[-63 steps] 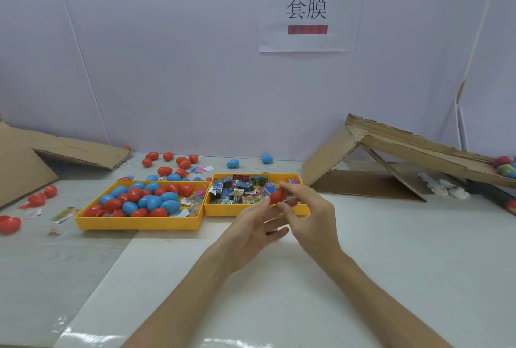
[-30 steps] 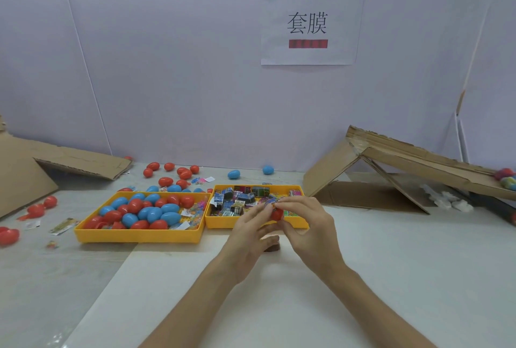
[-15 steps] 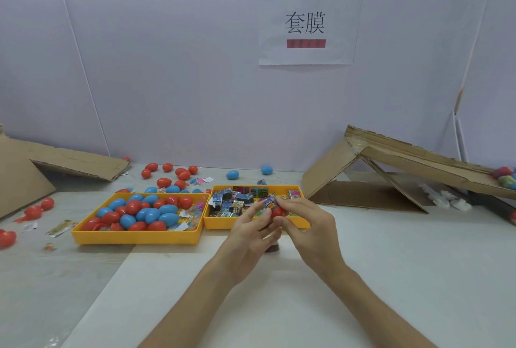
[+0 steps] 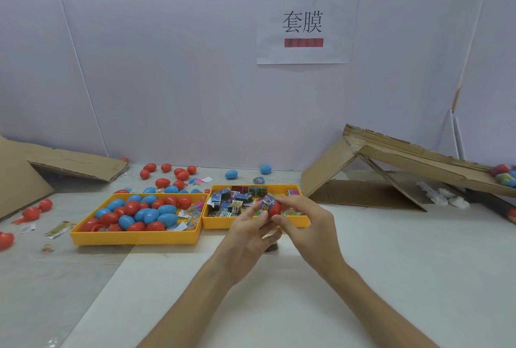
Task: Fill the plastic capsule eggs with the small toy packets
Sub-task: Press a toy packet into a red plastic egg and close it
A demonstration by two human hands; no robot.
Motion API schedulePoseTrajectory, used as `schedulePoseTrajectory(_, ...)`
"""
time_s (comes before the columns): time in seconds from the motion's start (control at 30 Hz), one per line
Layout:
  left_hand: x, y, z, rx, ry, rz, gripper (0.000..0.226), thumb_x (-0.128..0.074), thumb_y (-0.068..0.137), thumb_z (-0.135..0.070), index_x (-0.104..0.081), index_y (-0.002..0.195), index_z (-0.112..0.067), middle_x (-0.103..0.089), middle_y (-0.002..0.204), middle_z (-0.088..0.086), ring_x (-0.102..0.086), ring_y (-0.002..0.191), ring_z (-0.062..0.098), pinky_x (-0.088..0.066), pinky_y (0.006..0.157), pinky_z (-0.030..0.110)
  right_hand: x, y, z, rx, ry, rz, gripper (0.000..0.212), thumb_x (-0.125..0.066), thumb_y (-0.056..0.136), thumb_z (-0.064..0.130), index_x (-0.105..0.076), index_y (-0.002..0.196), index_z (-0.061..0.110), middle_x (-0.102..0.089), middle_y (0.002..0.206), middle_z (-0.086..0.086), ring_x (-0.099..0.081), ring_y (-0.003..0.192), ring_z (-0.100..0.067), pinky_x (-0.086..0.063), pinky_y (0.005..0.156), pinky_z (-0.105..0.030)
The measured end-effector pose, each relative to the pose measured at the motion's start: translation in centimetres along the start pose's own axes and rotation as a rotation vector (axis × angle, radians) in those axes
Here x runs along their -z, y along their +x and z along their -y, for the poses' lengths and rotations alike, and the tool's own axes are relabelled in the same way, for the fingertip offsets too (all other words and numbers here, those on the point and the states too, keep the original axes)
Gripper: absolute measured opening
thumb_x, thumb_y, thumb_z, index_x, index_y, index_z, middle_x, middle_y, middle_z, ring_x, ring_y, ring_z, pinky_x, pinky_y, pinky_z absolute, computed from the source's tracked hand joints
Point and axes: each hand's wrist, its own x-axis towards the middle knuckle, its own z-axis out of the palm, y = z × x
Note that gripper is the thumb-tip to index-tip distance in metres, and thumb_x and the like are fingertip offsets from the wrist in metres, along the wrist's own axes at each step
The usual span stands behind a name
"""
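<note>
My right hand (image 4: 307, 222) pinches a red capsule egg (image 4: 275, 209) between thumb and fingers, just in front of the right yellow tray. A small blue-printed toy packet (image 4: 266, 202) sticks out at the egg's left side, and the fingertips of my left hand (image 4: 248, 231) pinch it there. The right yellow tray (image 4: 304, 222) holds several small toy packets (image 4: 231, 202). The left yellow tray (image 4: 134, 237) is full of red and blue eggs (image 4: 145, 212). A small dark object (image 4: 272, 247) lies on the table under my hands; I cannot tell what it is.
Loose red eggs (image 4: 167, 171) and two blue eggs (image 4: 231, 174) lie behind the trays. More red eggs (image 4: 33, 212) and stray packets (image 4: 58, 229) lie at the left. A cardboard ramp (image 4: 405, 163) rises at the right, a folded cardboard piece (image 4: 42, 169) at the left.
Both hands have stayed together in front of the right tray, working the egg; the packet now shows at the egg's left side between my fingertips. The camera view shifted slightly.
</note>
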Motion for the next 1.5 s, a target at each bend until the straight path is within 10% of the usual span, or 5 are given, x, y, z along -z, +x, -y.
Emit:
schedulePoseTrajectory(0.83, 0.24, 0.36, 0.28, -0.027, -0.014, -0.019, 0.061, -0.078, 0.083, -0.018, -0.054, 0.138, -0.006, -0.069, 0.127, 0.016, -0.068, 0.116, 0.027, -0.058, 0.085, 0.028, 0.06, -0.25, -0.55, 0.068, -0.017, -0.015, 0.039, -0.084, 0.073, -0.005, -0.076, 0.109, 0.005, -0.071, 0.111, 0.008, -0.066, 0.105, 0.006, -0.049, 0.094, -0.012)
schedulePoseTrajectory(1.23, 0.16, 0.16, -0.02, -0.001, -0.081, -0.036, 0.040, -0.060, 0.097, -0.016, -0.055, 0.135, -0.004, -0.069, 0.126, 0.019, -0.069, 0.115, 0.026, -0.060, 0.084, 0.030, 0.00, 0.08, 0.05, 0.059, -0.051, 0.122, 0.052, -0.079, 0.080, 0.001, -0.069, 0.128, 0.019, -0.066, 0.121, 0.010, -0.063, 0.110, -0.005, -0.052, 0.095, -0.025)
schedulePoseTrajectory(1.5, 0.13, 0.09, 0.09, -0.009, -0.053, -0.012, 0.040, -0.066, 0.091, -0.020, -0.062, 0.128, -0.006, -0.073, 0.118, 0.015, -0.071, 0.110, 0.025, -0.060, 0.082, 0.028, 0.29, 0.08, -0.19, 0.097, -0.078, 0.040, 0.037, -0.086, 0.072, 0.000, -0.078, 0.106, 0.010, -0.074, 0.101, 0.005, -0.069, 0.095, -0.011, -0.056, 0.086, -0.031)
